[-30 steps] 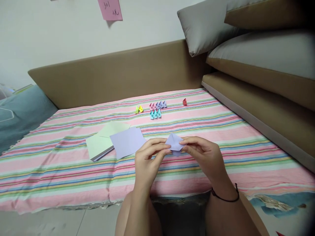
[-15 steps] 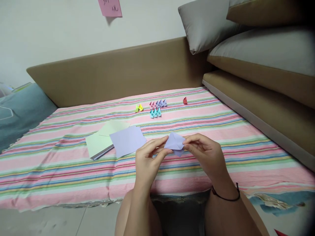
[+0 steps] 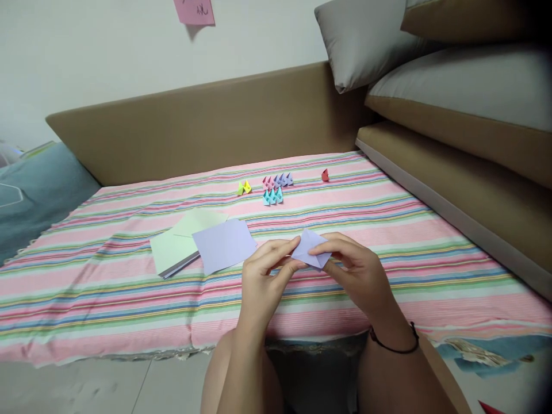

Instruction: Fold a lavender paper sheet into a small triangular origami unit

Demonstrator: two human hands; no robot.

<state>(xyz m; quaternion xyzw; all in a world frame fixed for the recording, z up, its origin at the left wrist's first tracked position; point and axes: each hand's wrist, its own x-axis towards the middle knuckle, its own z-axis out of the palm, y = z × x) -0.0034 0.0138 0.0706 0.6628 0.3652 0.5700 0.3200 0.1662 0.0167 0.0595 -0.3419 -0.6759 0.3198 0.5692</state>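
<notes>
A small folded sheet of lilac paper (image 3: pixel 307 246) is held up between my two hands, above the striped cloth. My left hand (image 3: pixel 269 273) pinches its left corner between thumb and fingers. On the other side, my right hand (image 3: pixel 356 267) grips the right part, with the index finger lying across the front face and the thumb at the lower edge. To the left lie flat lilac sheets (image 3: pixel 224 246), beside a stack of pale green paper (image 3: pixel 175 250).
Farther back stand small folded paper pieces: yellow (image 3: pixel 244 187), pink (image 3: pixel 268 183), lilac (image 3: pixel 283 179), turquoise (image 3: pixel 273 196) and red (image 3: pixel 325 175). Behind the striped cloth (image 3: pixel 129 305) rises a brown backrest (image 3: pixel 207 126). Cushions (image 3: pixel 457 86) are piled at the right.
My right fingers have moved left onto the front face of the folded paper. The lower flap that hung beneath it no longer shows, and the paper has turned slightly.
</notes>
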